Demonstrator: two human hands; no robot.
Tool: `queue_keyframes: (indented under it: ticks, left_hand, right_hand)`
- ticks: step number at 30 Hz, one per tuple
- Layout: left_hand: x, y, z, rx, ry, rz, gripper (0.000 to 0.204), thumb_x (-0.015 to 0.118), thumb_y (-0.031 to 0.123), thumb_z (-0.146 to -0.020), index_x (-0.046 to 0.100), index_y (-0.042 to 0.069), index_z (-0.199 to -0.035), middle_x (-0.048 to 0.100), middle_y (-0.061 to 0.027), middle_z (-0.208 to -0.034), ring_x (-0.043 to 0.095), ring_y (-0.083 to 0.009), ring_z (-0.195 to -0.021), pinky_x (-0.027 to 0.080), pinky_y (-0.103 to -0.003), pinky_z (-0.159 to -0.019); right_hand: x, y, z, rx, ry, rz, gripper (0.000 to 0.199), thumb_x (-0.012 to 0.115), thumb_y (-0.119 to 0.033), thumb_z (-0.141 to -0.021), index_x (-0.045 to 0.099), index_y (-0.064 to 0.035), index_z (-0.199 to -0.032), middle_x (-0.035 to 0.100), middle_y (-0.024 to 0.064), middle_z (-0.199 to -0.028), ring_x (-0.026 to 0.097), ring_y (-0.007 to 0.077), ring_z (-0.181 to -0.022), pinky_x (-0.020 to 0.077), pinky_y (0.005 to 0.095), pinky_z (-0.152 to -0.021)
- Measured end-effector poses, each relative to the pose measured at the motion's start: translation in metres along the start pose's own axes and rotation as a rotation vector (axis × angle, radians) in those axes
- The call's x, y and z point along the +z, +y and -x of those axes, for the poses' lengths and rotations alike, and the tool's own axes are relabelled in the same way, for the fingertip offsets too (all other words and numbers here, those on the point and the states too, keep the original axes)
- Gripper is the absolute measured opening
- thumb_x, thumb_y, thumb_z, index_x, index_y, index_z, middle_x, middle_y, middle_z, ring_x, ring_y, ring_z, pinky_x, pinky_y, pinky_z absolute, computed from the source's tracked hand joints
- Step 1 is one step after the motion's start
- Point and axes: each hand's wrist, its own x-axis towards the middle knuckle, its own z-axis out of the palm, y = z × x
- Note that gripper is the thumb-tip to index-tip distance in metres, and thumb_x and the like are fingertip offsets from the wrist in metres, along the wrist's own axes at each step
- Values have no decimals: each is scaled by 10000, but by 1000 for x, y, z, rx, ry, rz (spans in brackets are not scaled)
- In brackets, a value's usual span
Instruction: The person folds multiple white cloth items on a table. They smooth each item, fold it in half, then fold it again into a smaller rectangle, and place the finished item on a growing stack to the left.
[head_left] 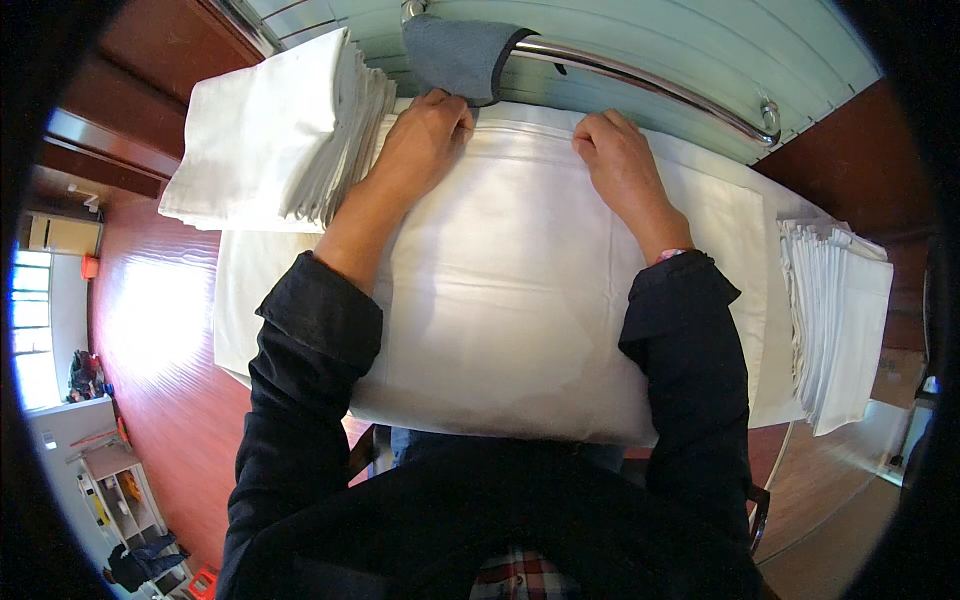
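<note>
A wide white cloth [500, 290] is spread in front of me, its near edge drooping toward my lap. Along its far hem, my left hand [428, 138] is closed with curled fingers on the cloth's left part. My right hand [625, 165] grips the same far hem farther right, thumb and fingers pressed together. The undersides of the fingers are hidden. Faint creases cross the cloth between my forearms. More white fabric [735, 225] lies beneath it and shows on the right.
A tall stack of folded white cloths [265, 135] stands beside my left forearm. Another white stack [840, 320] hangs at the right edge. Just beyond the hands, a metal rail [650, 80] carries a grey cloth [455, 55] against a pale green panelled wall [720, 40].
</note>
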Motion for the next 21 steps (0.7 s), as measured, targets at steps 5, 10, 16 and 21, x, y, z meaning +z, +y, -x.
queue_keyframes:
  ticks: [5,10,16,21]
  left_hand:
    - [-1,-1,1,69,-6,7,75,698,21,-864,658,0,-924,662,-188,-954,641,-384,-962,519,-450,-847]
    - [-3,1,-1,66,-16,-50,75,698,15,-872,651,15,-931,668,-184,-963,636,-387,-961,518,-443,-845]
    - [-6,12,-2,-59,-9,-123,117,678,29,-901,627,25,-1006,696,-235,-1032,684,-419,-934,534,-493,-802]
    - [-10,10,-8,31,-7,-178,125,659,49,-917,646,36,-1041,704,-236,-1080,698,-422,-948,550,-507,-812]
  right_hand:
    - [-4,-3,-1,16,-39,8,64,701,-89,-906,667,-36,-912,633,127,-946,614,354,-964,496,436,-851]
    - [-6,-4,-2,-3,-58,11,70,699,-86,-909,657,-32,-900,625,135,-949,612,353,-959,494,437,-849]
    - [-4,-2,-5,-52,-10,-16,96,667,-115,-931,613,-37,-917,657,155,-915,630,387,-928,493,497,-816]
    - [0,-2,-3,-68,21,8,78,650,-100,-931,596,-47,-909,677,165,-900,639,403,-887,494,518,-775]
